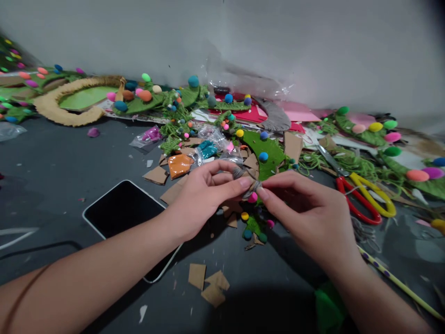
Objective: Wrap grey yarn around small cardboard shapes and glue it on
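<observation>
A small piece wrapped in grey yarn is held above the middle of the dark table. My left hand pinches it from the left, its thumb lying along the front. From the right, my right hand grips the other end of the grey yarn between thumb and index finger. Just behind the hands lies a green curved piece with blue pompoms on it. Below the fingertips, a pink pompom and a small green piece with coloured pompoms show.
A dark-screened tablet lies under my left forearm. Red and yellow scissors rest at the right, near a yellow dotted stick. Cardboard scraps are scattered in front. Decorated green shapes, a beige ring and papers line the wall.
</observation>
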Demonstrator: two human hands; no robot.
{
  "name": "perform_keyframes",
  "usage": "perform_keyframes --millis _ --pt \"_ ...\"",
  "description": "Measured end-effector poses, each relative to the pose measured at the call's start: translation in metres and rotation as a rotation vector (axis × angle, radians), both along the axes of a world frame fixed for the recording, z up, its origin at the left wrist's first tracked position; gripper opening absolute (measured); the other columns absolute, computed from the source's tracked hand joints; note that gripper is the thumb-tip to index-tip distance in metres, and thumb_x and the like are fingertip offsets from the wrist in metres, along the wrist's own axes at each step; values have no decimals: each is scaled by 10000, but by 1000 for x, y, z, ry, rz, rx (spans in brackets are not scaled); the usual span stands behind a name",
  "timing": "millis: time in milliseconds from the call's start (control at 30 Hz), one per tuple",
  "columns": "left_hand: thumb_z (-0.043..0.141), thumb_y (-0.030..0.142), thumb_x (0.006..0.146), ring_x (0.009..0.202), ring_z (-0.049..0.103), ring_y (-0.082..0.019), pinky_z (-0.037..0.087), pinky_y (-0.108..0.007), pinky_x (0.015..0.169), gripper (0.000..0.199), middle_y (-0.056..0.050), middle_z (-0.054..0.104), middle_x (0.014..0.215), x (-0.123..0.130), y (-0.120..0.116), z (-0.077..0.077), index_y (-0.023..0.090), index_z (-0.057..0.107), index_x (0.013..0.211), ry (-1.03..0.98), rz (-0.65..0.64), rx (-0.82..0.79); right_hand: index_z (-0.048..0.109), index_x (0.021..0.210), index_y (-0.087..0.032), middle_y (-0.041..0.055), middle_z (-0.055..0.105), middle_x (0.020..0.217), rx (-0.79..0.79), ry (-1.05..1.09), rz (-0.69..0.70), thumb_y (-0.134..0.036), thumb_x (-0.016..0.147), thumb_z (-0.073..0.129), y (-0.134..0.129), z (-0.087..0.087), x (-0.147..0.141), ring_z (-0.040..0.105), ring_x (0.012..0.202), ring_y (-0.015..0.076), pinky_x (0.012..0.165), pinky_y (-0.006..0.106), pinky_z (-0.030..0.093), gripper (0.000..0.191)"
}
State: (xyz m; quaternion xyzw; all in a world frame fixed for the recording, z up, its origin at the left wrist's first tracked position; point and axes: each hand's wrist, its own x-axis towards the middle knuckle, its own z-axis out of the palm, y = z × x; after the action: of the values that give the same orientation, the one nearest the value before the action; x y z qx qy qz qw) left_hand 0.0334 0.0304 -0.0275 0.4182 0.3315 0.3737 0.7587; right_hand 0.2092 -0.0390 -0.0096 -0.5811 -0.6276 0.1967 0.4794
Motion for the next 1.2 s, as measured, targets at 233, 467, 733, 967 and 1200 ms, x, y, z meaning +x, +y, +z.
perform_keyframes --millis 233,467,733,967,1200 --pt "870 261 773 730 745 -135 593 -217 687 313 40 711 718 -1 -3 1 204 629 965 13 -18 51 732 855 -187 16 712 800 -19 39 -14 -205 832 767 2 -2 -4 651 668 123 544 209 521 45" --pt "872 258 776 720 742 -113 600 -200 718 324 28 734 742 -1 0 1 187 631 980 6 -7 29 743 961 -199 9 732 855 -15 19 -15 -240 819 806 1 -2 -1 675 706 121 591 205 543 160" --pt "885 318 762 772 724 -105 596 -205 734 356 2 727 851 0 1 0 181 695 1031 37 -11 0 784 982 -242 -16 789 928 -19 -55 14 -234 896 733 -1 5 10 711 800 109 694 182 554 100" --pt "857 376 790 880 702 -121 578 -227 782 358 -24 750 1019 -1 2 -4 230 768 1104 121 -62 86 767 922 -241 -29 782 914 -2 -178 86 -212 919 707 -1 4 14 684 796 94 709 184 513 66" --pt "825 358 832 836 688 -85 570 -183 769 351 -16 749 964 0 1 -4 199 752 1136 108 -130 72 737 901 -221 -22 760 867 -32 -218 111 -210 933 676 1 5 14 658 756 91 691 193 487 70"
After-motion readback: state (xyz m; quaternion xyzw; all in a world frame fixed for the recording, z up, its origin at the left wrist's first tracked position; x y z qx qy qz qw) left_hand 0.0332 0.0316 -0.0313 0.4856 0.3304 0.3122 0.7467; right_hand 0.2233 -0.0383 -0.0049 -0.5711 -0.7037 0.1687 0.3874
